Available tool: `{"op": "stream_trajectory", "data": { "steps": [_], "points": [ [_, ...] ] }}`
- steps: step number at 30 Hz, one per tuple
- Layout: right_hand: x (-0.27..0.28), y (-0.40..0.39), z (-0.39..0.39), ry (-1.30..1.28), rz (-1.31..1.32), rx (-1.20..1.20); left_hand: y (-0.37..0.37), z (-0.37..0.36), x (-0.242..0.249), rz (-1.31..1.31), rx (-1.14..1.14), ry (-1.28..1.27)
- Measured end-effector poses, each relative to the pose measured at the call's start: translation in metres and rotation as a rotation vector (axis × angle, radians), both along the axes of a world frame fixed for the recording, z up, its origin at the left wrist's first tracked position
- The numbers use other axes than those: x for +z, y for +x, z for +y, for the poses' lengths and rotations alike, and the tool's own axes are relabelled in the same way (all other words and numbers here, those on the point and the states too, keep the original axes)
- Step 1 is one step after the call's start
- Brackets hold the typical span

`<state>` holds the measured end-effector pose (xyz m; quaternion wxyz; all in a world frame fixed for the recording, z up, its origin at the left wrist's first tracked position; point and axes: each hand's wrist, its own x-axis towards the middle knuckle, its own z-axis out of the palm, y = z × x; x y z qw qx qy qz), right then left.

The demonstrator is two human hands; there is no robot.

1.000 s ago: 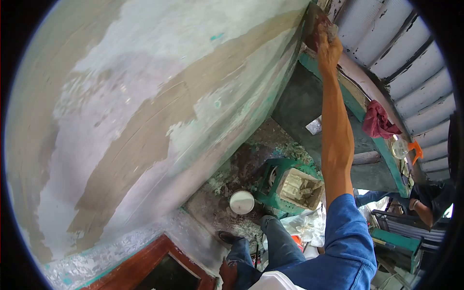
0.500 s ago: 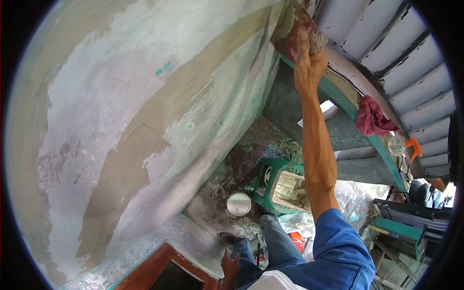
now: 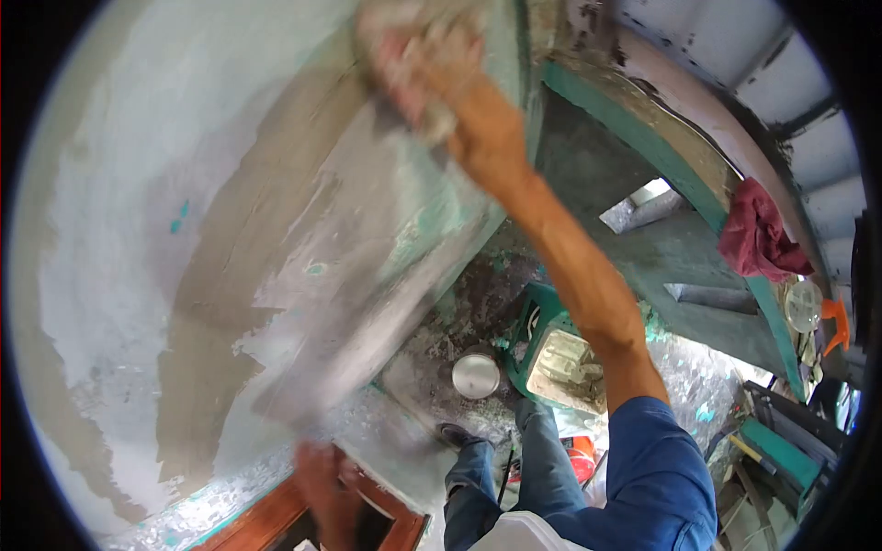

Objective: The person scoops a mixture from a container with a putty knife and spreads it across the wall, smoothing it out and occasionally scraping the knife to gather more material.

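My right hand (image 3: 473, 115) is closed around a flat plastering trowel (image 3: 409, 78) with red on it. The trowel is smeared by motion and lies against the upper part of the plastered wall (image 3: 138, 230). Along the wall run bands of wet grey-brown plaster (image 3: 220, 266) over a pale, patchy surface. Low on the left, my left hand (image 3: 326, 482) is raised in front of the wall's base, over the brown wooden frame (image 3: 248, 528). Motion blurs its fingers, and a faint greyish smear shows just above it; I cannot tell whether it holds anything.
A green plastic stool (image 3: 533, 354) carries a tray of plaster (image 3: 565, 367), with a white-topped bucket (image 3: 476, 375) beside it on the stained floor. A dark red cloth (image 3: 761, 234) and an orange-headed spray bottle (image 3: 804, 306) are on the green-edged ledge at right.
My right hand has brought the trowel left from the corner under the roof onto the wall. My left hand has risen from beside my legs toward the wall. The view has shifted.
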<state>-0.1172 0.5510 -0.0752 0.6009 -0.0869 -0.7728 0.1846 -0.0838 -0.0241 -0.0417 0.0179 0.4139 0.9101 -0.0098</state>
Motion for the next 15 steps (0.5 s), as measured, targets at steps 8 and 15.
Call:
{"op": "stream_trajectory", "data": {
  "steps": [8, 15],
  "points": [
    [0.028, 0.075, -0.011, -0.619, 0.137, 0.055, -0.158, 0.145, 0.268, 0.837, -0.894, -0.433],
    [0.065, 0.015, -0.004, -0.636, 0.111, -0.075, -0.178, 0.145, 0.259, 0.643, -1.06, -0.6]
  ]
}}
